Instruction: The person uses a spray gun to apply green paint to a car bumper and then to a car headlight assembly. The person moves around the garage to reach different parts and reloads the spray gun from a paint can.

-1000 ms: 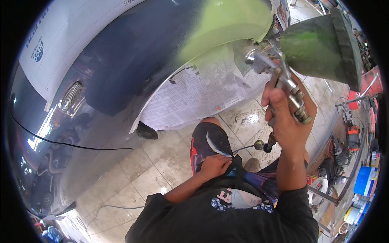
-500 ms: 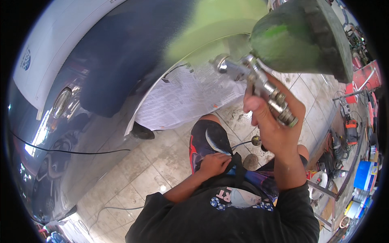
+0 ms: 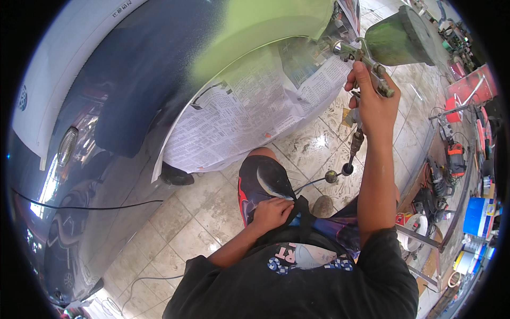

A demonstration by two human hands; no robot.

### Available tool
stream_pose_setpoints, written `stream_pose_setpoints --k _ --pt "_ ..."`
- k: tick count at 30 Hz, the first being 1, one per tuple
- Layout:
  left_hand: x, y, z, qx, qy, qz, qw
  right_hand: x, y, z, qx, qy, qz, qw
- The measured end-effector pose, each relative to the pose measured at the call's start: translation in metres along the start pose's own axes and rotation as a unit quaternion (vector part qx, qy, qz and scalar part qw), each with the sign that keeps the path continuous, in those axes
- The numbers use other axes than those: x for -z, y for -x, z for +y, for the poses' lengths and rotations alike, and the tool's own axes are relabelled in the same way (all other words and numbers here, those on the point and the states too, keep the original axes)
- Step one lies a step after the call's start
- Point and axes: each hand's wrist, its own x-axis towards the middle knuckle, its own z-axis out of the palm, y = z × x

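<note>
My fingers [image 3: 357, 74] of my right hand [image 3: 373, 101] close tight round the spray gun [image 3: 366, 56] at the car panel's [image 3: 159, 69] green upper edge, while my left hand [image 3: 272, 212] grips my shorts [image 3: 263, 181].

The car panel [image 3: 159, 69] runs from dark navy blue into a bright lime green patch [image 3: 265, 21] near its upper edge, the boundary soft and speckled. Below it the newspaper [image 3: 249, 111] is white with dense grey-black print. The spray gun [image 3: 361, 56] is dull silver metal, its cup [image 3: 398, 37] filmed in mottled green (the same hue as the patch). Floor tiles [image 3: 212, 212] are pale beige, marbled with grey streaks and dark grout lines. The shorts [image 3: 265, 183] are black with red edging and a white-grey swoosh; the shirt [image 3: 297, 287] is black with a blue-and-white chequered print.
</note>
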Motion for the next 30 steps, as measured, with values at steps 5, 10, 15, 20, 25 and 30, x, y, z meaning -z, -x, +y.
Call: stream_pose_setpoints --k 5,10,15,20,25,30 --pt "0.002 0.001 0.001 0.008 -0.005 -0.002 1.000 -0.008 -0.008 0.015 -0.024 0.011 0.005 1.000" --pt "0.003 0.004 0.003 0.006 -0.015 0.008 1.000 -0.013 0.029 -0.001 0.007 -0.029 -0.022 0.999" --pt "0.001 0.005 0.003 0.010 -0.006 0.001 1.000 -0.016 0.067 -0.027 0.016 -0.072 -0.078 0.994" --pt "0.004 0.003 0.005 -0.003 -0.016 -0.007 1.000 -0.024 0.093 -0.040 0.107 -0.061 -0.155 0.980" --pt "0.008 0.003 0.010 0.009 -0.044 -0.036 0.998 -0.038 0.103 -0.043 0.174 -0.082 -0.228 0.955" --pt "0.001 0.001 0.010 0.003 -0.007 -0.001 1.000 -0.037 0.095 -0.044 0.108 -0.056 -0.205 0.971"
